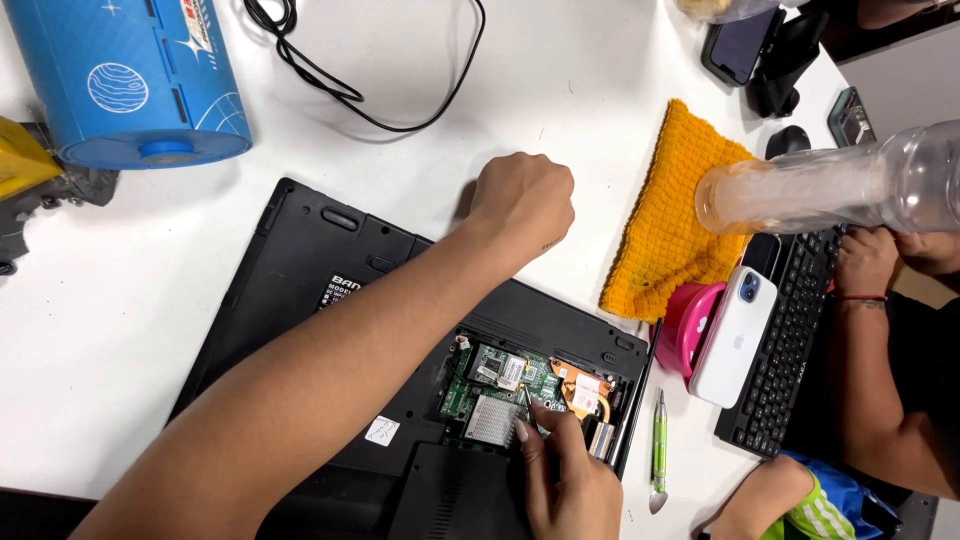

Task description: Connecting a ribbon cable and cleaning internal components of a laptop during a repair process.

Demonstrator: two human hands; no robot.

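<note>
Fingertips of our right hand pinch down inside the open bay of a black plastic laptop that lies bottom-up on the white table. The narrow pinch meets at a small thin part just beside the silver heat-sink grid on the green circuit board; we cannot tell exactly what sits between thumb and forefinger. A copper heat pipe curves along the right edge of that bay.

Our left hand is curled into a closed fist, resting on the table just past the laptop's far edge, with the forearm stretched diagonally across the laptop base. Whether anything lies inside the fist we cannot tell.

To the right of the laptop lies a green pen-shaped tool, then a white smartphone leaning on a pink round object, and a black keyboard. An orange knitted cloth sits beyond them. A clear plastic bottle juts in from the right, above another person's hand at the keyboard. A blue cylinder and a black cable lie at the far side.
</note>
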